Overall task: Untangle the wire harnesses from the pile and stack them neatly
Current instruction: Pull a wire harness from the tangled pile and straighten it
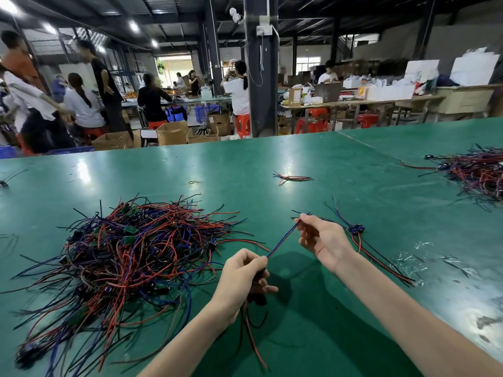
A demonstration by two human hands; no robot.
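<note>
Pinching one harness (281, 242) taut between your left hand (245, 273) and right hand (322, 239): draw tails clear of the pile (130, 257), then lay it parallel on the stack (356, 231).

No legible text or labels anywhere.
</note>
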